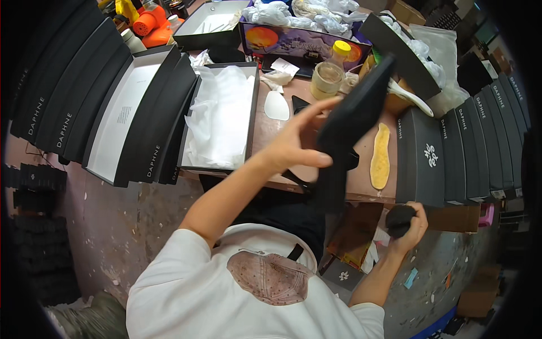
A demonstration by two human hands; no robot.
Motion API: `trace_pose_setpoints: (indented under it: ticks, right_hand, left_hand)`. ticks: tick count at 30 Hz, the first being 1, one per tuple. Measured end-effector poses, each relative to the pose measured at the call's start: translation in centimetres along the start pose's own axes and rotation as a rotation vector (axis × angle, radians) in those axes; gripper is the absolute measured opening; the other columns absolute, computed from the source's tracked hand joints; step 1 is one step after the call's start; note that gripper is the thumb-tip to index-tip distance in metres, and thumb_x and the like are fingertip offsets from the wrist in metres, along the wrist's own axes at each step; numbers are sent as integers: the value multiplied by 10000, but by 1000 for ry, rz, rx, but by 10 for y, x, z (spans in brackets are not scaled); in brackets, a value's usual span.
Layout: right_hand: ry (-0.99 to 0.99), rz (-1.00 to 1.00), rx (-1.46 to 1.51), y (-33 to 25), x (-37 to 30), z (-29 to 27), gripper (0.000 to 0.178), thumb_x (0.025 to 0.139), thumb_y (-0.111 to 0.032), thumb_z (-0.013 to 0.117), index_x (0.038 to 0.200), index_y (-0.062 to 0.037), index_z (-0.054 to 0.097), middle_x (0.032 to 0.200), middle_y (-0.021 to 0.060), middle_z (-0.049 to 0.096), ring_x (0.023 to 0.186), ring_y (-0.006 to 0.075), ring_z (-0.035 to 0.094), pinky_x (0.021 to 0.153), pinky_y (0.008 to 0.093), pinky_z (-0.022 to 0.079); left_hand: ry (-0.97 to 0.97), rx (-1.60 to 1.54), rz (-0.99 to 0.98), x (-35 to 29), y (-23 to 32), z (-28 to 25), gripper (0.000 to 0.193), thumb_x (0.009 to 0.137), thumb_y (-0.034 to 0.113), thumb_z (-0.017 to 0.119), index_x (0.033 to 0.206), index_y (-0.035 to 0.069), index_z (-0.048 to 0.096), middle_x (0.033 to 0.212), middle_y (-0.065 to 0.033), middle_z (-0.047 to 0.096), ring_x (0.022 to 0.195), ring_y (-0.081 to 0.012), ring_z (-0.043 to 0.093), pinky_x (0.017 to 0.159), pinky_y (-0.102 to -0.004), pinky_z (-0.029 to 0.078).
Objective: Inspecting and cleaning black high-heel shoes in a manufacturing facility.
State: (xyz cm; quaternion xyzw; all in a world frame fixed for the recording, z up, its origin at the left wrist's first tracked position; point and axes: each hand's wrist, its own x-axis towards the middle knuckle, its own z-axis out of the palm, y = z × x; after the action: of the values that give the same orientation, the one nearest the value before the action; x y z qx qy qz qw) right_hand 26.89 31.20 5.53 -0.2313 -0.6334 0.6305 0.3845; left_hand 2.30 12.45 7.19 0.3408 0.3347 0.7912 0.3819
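Observation:
My left hand (296,138) grips a black pointed shoe (357,107) and holds it up, tilted, over the table's front part. The thumb presses on its near side; the other fingers go behind it. Lower right, past the table edge, my right hand (416,230) is closed around a dark, round, fuzzy pad or brush (400,221); its exact kind cannot be made out. A yellowish insole-shaped piece (380,157) lies on the table (361,189) right of the shoe. Beyond my left wrist rests a white oval pad (276,105).
An open black shoebox (255,113) with white tissue paper (223,113) stands left. Black shoeboxes (53,107) line the left side, and more shoeboxes (460,152) the right. Behind are a glass jar (326,80), a yellow-capped bottle (341,50) and a white-handled brush (412,97).

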Motion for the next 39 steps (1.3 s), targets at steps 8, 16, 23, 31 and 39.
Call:
trace_pose_setpoints:
  ticks: [8, 16, 23, 31, 39]
  right_hand:
    - [-1027, -225, -290, 1, 5, 161, 475, 764, -270, 715, 1139, -11, 580, 765, 136, 632, 682, 283, 613, 658, 323, 470]
    - [-957, 218, -14, 37, -4, 255, 307, 883, -263, 596, 1055, -9, 593, 814, 156, 631, 783, 185, 616, 705, 313, 458]
    - [-653, -135, -1177, -45, 36, 141, 540, 794, -323, 651, 1277, -132, 504, 664, 160, 632, 653, 362, 626, 609, 446, 469]
    - [-732, -61, -1353, -20, 78, 116, 333, 782, -276, 655, 1058, -96, 604, 722, 150, 642, 687, 337, 628, 645, 412, 473]
    - [-705, -44, -861, 0, 79, 97, 223, 831, -197, 623, 789, 19, 592, 621, 115, 548, 578, 191, 532, 568, 313, 401]
  left_hand:
    - [437, -216, 12, -63, 52, -92, 617, 839, 354, 625, 1323, 36, 412, 1210, -104, 563, 1128, -232, 558, 923, -377, 480]
    - [1006, 1028, 294, -125, 77, -68, 652, 948, 301, 459, 1446, 5, 159, 1440, -239, 291, 1373, -307, 262, 1079, -413, 268]
    - [271, 1003, 348, -167, 49, -13, 149, 863, 105, 579, 750, 9, 589, 568, -50, 542, 504, -174, 531, 518, -301, 459]
    - [185, 352, -345, -95, -41, -14, 278, 944, 209, 506, 940, -32, 647, 914, -109, 618, 803, -178, 605, 717, -278, 485]
    - [538, 185, -347, -82, -89, -32, 610, 883, 121, 616, 1391, -15, 308, 1307, -151, 465, 1202, -201, 474, 965, -316, 425]
